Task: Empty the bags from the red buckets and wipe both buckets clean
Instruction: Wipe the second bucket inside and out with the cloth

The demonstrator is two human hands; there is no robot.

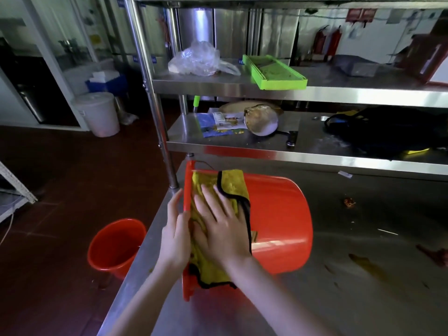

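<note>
A red bucket (278, 226) lies on its side on the steel table (363, 287), its mouth facing left at the table's edge. A yellow cloth with black trim (232, 185) is draped over the bucket's rim and wall. My right hand (220, 229) presses flat on the cloth with straight fingers. My left hand (174, 236) holds the bucket's rim, with the palm outside the rim and the thumb on the cloth side. A second red bucket (114, 246) stands upright on the floor to the left of the table; its inside looks bare.
Steel shelves rise behind the table with a clear plastic bag (198, 60), a green tray (274, 71), packets (218, 123), a bowl (261, 122) and a black bag (388, 129). Stains and scraps (363, 263) mark the tabletop at the right. A white lidded bucket (99, 113) stands on the floor far left.
</note>
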